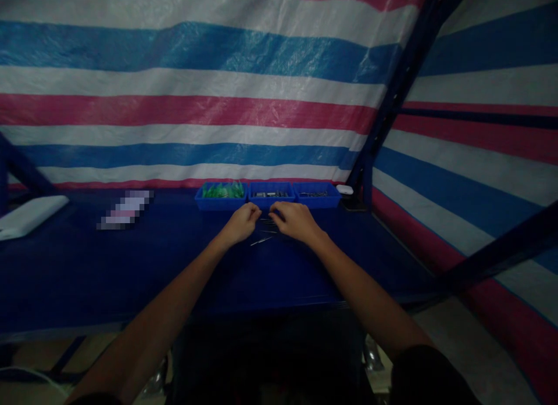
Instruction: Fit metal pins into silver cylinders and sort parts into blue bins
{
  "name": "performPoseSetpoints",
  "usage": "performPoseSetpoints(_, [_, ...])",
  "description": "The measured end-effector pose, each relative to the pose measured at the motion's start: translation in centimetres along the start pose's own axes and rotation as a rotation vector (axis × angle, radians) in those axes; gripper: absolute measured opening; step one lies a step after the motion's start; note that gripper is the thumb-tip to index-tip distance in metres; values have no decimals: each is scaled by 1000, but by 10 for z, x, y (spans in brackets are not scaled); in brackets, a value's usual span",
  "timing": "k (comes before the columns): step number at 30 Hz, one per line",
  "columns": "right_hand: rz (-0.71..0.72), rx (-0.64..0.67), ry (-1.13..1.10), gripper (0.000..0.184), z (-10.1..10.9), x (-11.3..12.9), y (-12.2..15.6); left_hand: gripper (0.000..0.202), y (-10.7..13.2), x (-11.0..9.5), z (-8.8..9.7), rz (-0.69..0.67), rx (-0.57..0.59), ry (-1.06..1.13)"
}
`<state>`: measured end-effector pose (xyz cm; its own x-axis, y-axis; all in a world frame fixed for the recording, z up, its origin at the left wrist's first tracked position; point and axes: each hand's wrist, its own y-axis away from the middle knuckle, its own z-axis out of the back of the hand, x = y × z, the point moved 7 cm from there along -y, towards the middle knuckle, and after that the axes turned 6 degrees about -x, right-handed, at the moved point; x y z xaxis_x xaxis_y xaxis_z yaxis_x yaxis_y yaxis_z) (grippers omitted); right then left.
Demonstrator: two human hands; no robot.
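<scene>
Left hand (242,222) and right hand (294,219), fingers curled, grip undeterminable, over thin silvery pins (261,240) on dark blue counter (131,265); far-left label (125,209) illegible.

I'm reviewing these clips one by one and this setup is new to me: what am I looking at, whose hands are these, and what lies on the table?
One picture, from a camera worn on a person's head, looking forward and down. No machine: the left hand and right hand are the person's own, curled close together over thin metal pieces on a dark blue table. Whether either grips one is too dim to tell. Behind stand three blue trays; the leftmost holds green items.
</scene>
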<state>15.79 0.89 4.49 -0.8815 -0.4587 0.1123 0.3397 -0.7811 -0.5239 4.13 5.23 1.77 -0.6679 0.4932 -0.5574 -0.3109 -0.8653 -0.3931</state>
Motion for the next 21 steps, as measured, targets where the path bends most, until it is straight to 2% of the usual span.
performPoseSetpoints(2, [5, 35, 2, 17, -3, -1, 1, 18, -1, 5, -1, 4, 19, -32])
performPoseSetpoints(6, [-35, 73, -12, 17, -8, -8, 0, 17, 3, 11, -5, -72, 170, -92])
performPoseSetpoints(10, [-100, 41, -60, 18, -3, -18, 0, 25, 9, 2, -7, -234, 225, -139])
performPoseSetpoints(13, [-109, 72, -108, 17, -5, -20, 1, 15, 14, -4, -20, -278, 291, -162])
performPoseSetpoints(17, [-76, 125, -211, 23, -15, -13, 3, 15, 11, -5, -27, -233, 250, -167])
performPoseSetpoints(21, [-27, 110, -207, 20, -16, -5, 3, 17, 3, 1, -13, -91, 144, -32])
